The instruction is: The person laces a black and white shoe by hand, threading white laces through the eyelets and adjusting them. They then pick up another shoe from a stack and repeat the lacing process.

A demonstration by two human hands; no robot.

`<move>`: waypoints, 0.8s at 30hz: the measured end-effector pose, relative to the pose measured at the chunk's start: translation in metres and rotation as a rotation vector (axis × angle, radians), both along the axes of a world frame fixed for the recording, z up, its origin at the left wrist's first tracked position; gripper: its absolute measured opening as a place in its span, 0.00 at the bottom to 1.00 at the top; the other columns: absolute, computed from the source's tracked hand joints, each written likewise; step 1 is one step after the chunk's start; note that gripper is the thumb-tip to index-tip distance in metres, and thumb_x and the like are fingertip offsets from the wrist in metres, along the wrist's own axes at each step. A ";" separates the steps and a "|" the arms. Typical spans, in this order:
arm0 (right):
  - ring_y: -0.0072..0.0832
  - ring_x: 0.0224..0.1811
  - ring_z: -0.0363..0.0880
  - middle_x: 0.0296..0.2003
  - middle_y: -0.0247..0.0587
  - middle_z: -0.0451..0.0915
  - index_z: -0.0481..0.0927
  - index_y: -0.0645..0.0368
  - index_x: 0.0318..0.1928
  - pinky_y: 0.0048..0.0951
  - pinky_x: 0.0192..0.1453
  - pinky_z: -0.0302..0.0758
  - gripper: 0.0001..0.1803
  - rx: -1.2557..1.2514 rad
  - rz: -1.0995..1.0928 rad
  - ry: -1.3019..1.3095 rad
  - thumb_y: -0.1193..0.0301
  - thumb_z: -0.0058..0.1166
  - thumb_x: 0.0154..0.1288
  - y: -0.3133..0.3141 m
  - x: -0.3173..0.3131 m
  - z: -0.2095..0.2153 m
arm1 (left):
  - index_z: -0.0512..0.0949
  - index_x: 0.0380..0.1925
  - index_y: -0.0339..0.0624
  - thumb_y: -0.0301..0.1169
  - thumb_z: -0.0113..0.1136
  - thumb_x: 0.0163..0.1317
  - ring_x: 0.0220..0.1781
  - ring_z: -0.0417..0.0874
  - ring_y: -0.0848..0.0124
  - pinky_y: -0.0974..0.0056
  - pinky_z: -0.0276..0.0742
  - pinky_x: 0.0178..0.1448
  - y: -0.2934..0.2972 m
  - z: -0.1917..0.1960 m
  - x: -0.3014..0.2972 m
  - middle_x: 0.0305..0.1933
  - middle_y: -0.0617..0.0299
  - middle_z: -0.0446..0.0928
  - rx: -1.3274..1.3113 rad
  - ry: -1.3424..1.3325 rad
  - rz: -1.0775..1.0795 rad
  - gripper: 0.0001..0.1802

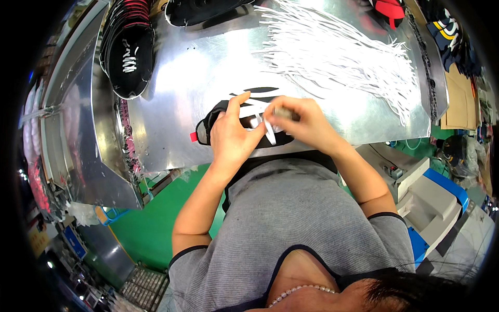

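A black shoe upper [285, 140] with a small red tab lies sideways at the near edge of the metal table. My left hand [230, 136] grips its left part, with the index finger stretched over the top and the thumb near the opening. My right hand [304, 122], partly smeared by motion, pinches a white shoelace [271, 134] at the middle of the upper. White lace strands cross the upper between my two hands. Some of the upper is hidden under my fingers.
A large spread of white laces [338, 57] covers the table's far right. At the far left stands a row of nested black uppers [136, 60], the front one laced. More black pieces [205, 11] lie at the far edge, and a red and black piece [391, 13] at far right.
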State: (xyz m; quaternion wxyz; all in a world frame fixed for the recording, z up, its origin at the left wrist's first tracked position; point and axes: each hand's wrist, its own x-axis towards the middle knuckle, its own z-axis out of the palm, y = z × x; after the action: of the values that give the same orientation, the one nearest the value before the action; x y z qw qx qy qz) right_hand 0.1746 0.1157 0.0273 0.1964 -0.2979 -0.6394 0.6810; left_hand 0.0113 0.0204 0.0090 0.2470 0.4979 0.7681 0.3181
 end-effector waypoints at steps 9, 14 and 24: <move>0.22 0.25 0.74 0.28 0.35 0.80 0.82 0.59 0.40 0.25 0.31 0.72 0.05 0.168 -0.156 -0.137 0.74 0.59 0.64 0.002 -0.019 -0.020 | 0.77 0.54 0.43 0.46 0.69 0.58 0.30 0.79 0.66 0.61 0.74 0.38 0.001 0.000 0.000 0.27 0.58 0.79 -0.010 -0.114 0.038 0.27; 0.30 0.30 0.80 0.33 0.40 0.82 0.80 0.59 0.42 0.28 0.37 0.76 0.07 0.370 -0.157 -0.057 0.72 0.59 0.66 0.003 -0.010 -0.027 | 0.79 0.52 0.46 0.42 0.72 0.54 0.29 0.79 0.64 0.60 0.74 0.36 0.001 -0.006 0.002 0.25 0.58 0.79 0.057 -0.106 0.055 0.26; 0.40 0.27 0.81 0.25 0.44 0.81 0.75 0.61 0.39 0.36 0.32 0.75 0.07 0.434 -0.023 -0.276 0.70 0.55 0.68 -0.004 0.012 -0.004 | 0.79 0.51 0.46 0.38 0.70 0.53 0.30 0.79 0.60 0.57 0.74 0.37 0.000 -0.003 0.005 0.24 0.58 0.80 0.072 -0.044 0.075 0.25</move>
State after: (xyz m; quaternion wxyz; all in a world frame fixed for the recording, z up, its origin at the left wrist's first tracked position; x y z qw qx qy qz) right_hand 0.1861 0.1114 0.0229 0.1746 -0.3460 -0.7880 0.4784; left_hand 0.0163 0.0204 0.0059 0.2337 0.4701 0.7686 0.3655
